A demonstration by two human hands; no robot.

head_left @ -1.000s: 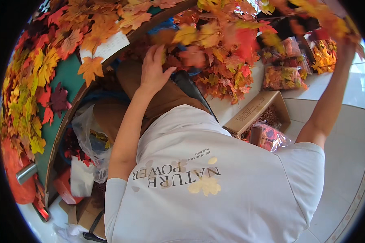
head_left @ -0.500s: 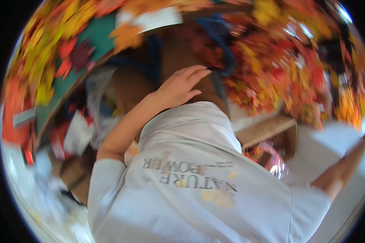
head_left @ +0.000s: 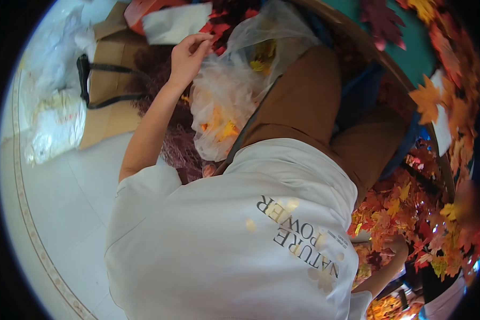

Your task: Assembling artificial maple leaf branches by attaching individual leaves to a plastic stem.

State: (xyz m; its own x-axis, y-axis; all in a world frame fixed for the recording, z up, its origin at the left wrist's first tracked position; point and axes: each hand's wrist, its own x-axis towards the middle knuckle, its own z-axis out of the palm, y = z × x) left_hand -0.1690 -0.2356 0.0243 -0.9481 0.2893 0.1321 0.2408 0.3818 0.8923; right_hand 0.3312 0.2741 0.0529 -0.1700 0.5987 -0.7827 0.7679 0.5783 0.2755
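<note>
My left hand (head_left: 189, 58) is raised at the upper left, its fingers loosely bent with a gap between thumb and forefinger. Nothing shows in it. Just beyond it lies a white sheet (head_left: 177, 24), and red artificial leaves (head_left: 218, 26) are close to the fingertips. Beside my leg bulges a clear plastic bag (head_left: 224, 101) with yellow and orange leaves inside. My right hand (head_left: 396, 246) is low at the right, beside a heap of red and orange artificial maple leaves (head_left: 384, 221); its fingers are too small and soft to read.
A cardboard box (head_left: 109, 122) with black straps (head_left: 114, 68) stands at the left, next to white plastic bags (head_left: 56, 125). Dark purple sprigs (head_left: 176, 138) lie by the clear bag. A green tabletop (head_left: 405, 58) with maple leaves curves along the upper right.
The view has swung left, bringing the floor and cardboard box in. My left hand has left my lap and reaches out toward the white sheet. My right hand has come into view.
</note>
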